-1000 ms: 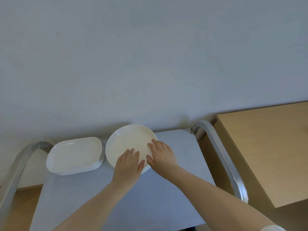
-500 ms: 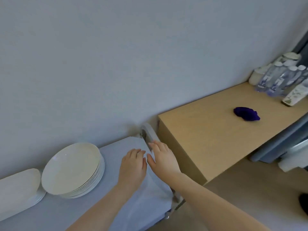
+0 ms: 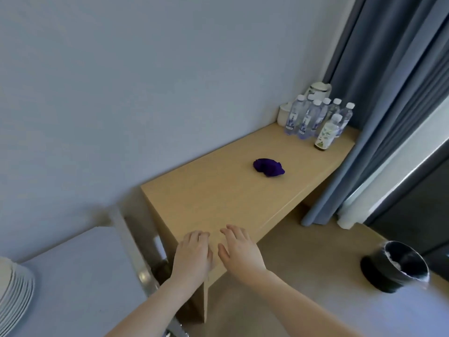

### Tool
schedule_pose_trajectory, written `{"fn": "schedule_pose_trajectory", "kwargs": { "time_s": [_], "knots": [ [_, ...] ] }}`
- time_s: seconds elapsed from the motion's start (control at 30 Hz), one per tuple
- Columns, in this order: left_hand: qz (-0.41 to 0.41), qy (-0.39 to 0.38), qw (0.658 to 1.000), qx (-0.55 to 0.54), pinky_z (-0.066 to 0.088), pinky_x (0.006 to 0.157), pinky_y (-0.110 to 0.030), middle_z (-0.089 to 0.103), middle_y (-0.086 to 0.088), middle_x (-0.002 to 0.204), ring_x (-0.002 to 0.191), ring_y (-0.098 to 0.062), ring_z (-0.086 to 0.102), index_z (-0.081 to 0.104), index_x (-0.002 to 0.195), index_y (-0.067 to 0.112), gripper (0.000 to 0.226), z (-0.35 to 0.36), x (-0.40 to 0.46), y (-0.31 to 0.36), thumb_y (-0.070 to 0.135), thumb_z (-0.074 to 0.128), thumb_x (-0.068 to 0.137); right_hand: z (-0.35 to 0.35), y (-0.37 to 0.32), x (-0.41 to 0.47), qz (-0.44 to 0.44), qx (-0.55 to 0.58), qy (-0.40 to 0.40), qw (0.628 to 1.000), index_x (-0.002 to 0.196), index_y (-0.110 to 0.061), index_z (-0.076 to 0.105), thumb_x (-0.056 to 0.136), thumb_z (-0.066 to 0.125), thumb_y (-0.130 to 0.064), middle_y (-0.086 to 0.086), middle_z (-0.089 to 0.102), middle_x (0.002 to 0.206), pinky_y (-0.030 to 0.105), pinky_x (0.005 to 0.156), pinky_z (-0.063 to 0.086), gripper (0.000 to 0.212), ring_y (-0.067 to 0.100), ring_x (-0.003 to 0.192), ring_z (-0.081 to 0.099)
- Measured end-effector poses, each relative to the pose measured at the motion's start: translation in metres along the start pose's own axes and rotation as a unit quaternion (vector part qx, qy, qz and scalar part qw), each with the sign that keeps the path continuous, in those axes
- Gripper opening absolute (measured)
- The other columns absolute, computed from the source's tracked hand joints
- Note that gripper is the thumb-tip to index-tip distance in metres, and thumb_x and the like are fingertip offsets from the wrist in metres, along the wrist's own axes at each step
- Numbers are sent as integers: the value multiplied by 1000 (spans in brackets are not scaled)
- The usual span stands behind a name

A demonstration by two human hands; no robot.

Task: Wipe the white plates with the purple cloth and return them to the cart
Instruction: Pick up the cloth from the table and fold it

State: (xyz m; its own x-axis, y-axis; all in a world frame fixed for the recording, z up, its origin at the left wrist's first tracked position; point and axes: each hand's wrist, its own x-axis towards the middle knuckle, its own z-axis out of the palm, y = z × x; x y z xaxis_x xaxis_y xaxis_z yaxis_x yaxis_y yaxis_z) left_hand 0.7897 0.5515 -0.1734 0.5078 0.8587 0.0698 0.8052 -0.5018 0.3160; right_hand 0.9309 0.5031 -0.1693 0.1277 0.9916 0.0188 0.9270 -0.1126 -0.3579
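Both hands are seen nearest, over the near corner of the wooden worktop (image 3: 218,200): the left hand (image 3: 193,256) and the right hand (image 3: 239,251) are side by side, palms down, fingers spread and relaxed, nothing held; contact with the wood cannot be told. To the left, the cart (image 3: 80,271) is seen with its metal handle (image 3: 136,251) just beside the worktop's end panel, and a stack of white plates (image 3: 14,295) is cut off at the left edge, well apart from both hands. Further along the worktop, the purple cloth (image 3: 268,167) is lying crumpled, alone, well apart from the hands. At the far right end a cluster of water bottles (image 3: 315,117), a white kettle (image 3: 319,90) and a white cup (image 3: 284,115) is stood near the wall. A black bin (image 3: 396,266) is on the floor to the right. Risks, as judged: the cloth is far off, so a long reach would be needed and an overshoot could knock the bottles over. A loose pinch on the bunched cloth could let it be dragged or dropped off the worktop's right edge. Since the plates are nearly out of view, a blind turn back could bump the tall stack or the cart handle, and a plate could be slid off.
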Motion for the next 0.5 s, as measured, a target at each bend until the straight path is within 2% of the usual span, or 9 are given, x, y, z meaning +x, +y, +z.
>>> {"fn": "schedule_pose_trajectory", "kwargs": {
  "time_s": [0.3, 0.5],
  "knots": [
    [56, -57, 997, 11, 34, 103, -32, 43, 2, 138, 131, -19, 34, 41, 136, 17, 40, 25, 80, 50, 28, 37, 98, -29, 84, 25, 93, -6, 19, 995, 142, -21, 35, 98, 34, -39, -4, 34, 148, 31, 107, 30, 48, 16, 137, 28],
    [53, -72, 996, 14, 35, 99, -34, 47, 0, 132, 125, -22, 39, 44, 133, 16, 37, 33, 156, 63, 23, 38, 97, -43, 124, 68, 151, 7, 18, 988, 141, -20, 36, 97, 36, -37, -4, 37, 147, 33, 107, 35, 47, 17, 135, 30]
  ]
}}
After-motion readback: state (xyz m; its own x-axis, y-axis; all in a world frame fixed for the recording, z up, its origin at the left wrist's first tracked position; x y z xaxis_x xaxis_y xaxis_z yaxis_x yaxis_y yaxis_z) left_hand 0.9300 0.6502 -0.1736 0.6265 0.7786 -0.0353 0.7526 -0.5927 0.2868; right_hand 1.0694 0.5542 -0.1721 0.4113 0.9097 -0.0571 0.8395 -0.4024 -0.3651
